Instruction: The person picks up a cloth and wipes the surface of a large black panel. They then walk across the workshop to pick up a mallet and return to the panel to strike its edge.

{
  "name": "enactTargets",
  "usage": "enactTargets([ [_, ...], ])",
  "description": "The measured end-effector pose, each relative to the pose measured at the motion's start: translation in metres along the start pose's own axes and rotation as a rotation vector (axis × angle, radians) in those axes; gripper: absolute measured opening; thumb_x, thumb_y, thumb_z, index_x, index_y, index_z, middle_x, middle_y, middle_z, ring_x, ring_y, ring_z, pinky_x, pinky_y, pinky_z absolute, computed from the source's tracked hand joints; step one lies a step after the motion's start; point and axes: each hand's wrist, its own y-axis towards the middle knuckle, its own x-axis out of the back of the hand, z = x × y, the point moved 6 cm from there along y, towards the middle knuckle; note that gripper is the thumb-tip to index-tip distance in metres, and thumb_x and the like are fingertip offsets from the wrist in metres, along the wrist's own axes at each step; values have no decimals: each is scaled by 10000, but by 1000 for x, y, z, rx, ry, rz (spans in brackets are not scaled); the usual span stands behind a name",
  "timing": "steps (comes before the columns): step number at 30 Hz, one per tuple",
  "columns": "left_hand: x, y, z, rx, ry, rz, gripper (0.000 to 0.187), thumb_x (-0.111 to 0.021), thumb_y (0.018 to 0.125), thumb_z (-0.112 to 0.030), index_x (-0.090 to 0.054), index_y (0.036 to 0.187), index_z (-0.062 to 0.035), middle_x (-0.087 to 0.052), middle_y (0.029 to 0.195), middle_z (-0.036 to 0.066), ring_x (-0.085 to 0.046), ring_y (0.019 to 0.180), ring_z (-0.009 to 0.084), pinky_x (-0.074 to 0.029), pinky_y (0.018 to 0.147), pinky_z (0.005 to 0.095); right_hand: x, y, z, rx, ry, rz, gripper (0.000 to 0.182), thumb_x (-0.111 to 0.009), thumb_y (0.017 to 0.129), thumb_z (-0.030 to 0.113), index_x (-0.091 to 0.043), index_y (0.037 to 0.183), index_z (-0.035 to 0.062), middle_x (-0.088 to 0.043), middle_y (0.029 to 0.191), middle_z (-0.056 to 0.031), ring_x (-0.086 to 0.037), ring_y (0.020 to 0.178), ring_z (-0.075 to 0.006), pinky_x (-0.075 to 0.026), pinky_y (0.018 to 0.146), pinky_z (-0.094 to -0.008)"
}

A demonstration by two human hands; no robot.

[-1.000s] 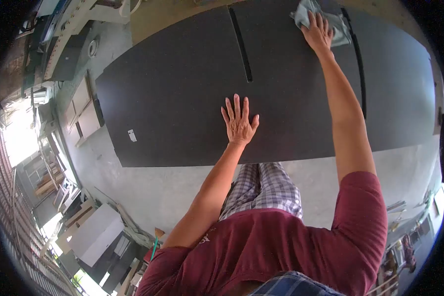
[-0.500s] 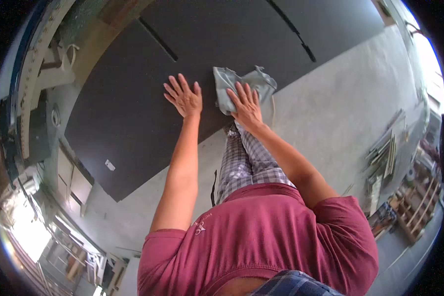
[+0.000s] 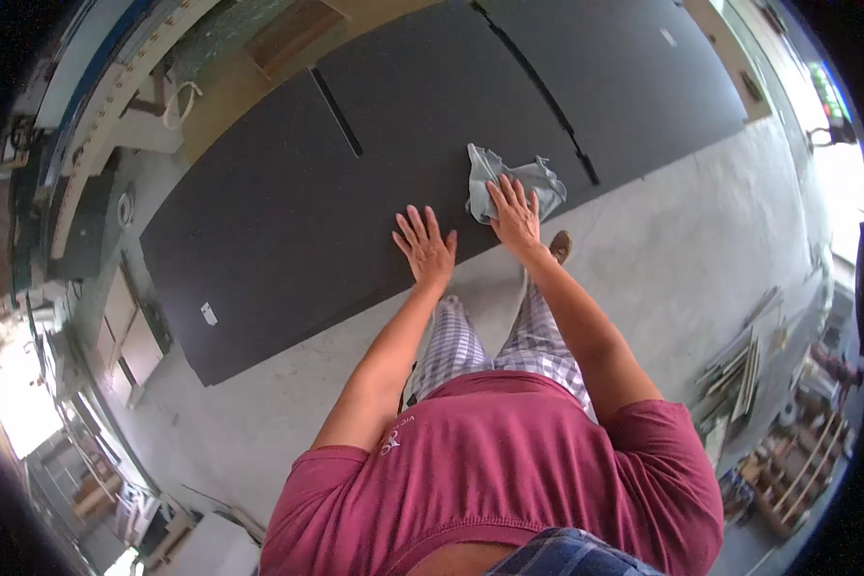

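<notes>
- Grey cloth point(image 3: 551, 182) on dark panel point(image 3: 259, 221), by near edge; could slip off if pushed too far.
- R hand point(image 3: 516, 213) flat on cloth, fingers spread, no grip: might bunch it.
- L hand point(image 3: 427, 252) open, palm down; contact w/ panel unclear.
- Long black line point(image 3: 540, 88) nearby: if a slot, might snag cloth.

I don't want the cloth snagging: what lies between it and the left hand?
Nothing but a bare strip of the dark panel lies between the left hand and the grey cloth, as the head view shows.
</notes>
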Motion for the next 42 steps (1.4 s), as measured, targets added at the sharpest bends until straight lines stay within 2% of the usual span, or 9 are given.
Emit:
enactTargets([
  [17,-25,120,-115,549,44,11,622,-398,936,-423,-239,1437,-89,-119,1510,173,-84,1380,416,-87,1100,577,8,328,34,777,-182,-110,640,-571,803,387,-368,1380,202,-298,1466,-82,-223,1368,-283,-177,1088,-527],
  [20,-33,117,-110,565,25,9,621,-401,931,-430,-235,1443,-121,-103,1520,150,-76,1384,410,-87,1102,572,5,443,15,358,232,95,458,-371,930,262,-378,1335,47,-361,1381,-206,-295,1308,-377,-194,1076,-536],
  [21,-36,114,-110,562,37,-5,641,-414,921,-441,-214,1450,-141,-98,1523,139,-73,1386,406,-81,1104,570,-54,519,-8,596,-142,-316,403,-308,951,219,-426,1278,15,-421,1311,-232,-370,1248,-394,-272,1049,-505],
  [22,-36,112,-110,582,29,-10,641,-414,921,-441,-214,1450,-141,-98,1523,139,-73,1386,406,-81,1104,570,25,503,-11,405,-19,0,404,-271,966,207,-412,1286,3,-414,1318,-238,-401,1221,-396,-345,1013,-468],
  [25,-25,111,-116,562,7,-51,687,-500,872,-416,-231,1441,-140,-145,1510,141,-98,1376,414,-98,1089,592,84,548,-44,519,-86,-259,447,-428,935,204,-374,1349,46,-389,1355,-231,-395,1236,-390,-370,1003,-450],
  [29,-30,107,-111,596,10,15,668,-432,913,-432,-151,1462,-177,-104,1523,116,-65,1393,381,-77,1111,562,179,466,-78,474,523,171,575,-541,857,244,-372,1383,86,-460,1339,-138,-440,1230,-249,-322,1031,-364],
  [30,-32,107,-109,594,16,11,663,-434,913,-432,-161,1459,-176,-107,1523,114,-72,1392,381,-82,1111,561,185,435,-98,454,554,92,525,-556,849,233,-424,1329,69,-568,1200,-211,-537,1121,-352,-419,942,-418],
  [35,-37,106,-110,585,39,-2,659,-420,904,-450,-189,1455,-173,-114,1521,118,-85,1387,394,-95,1101,573,145,210,-174,551,237,516,622,-577,738,-26,-437,1323,131,-450,1331,-172,-435,1227,-357,-377,1028,-423],
  [42,-30,101,-101,591,46,3,636,-411,913,-436,-205,1452,-170,-105,1524,114,-87,1389,385,-93,1107,562,85,99,-213,1006,-149,546,709,-694,707,138,-416,1347,263,-295,1452,-101,-250,1356,-302,-205,1113,-492],
])
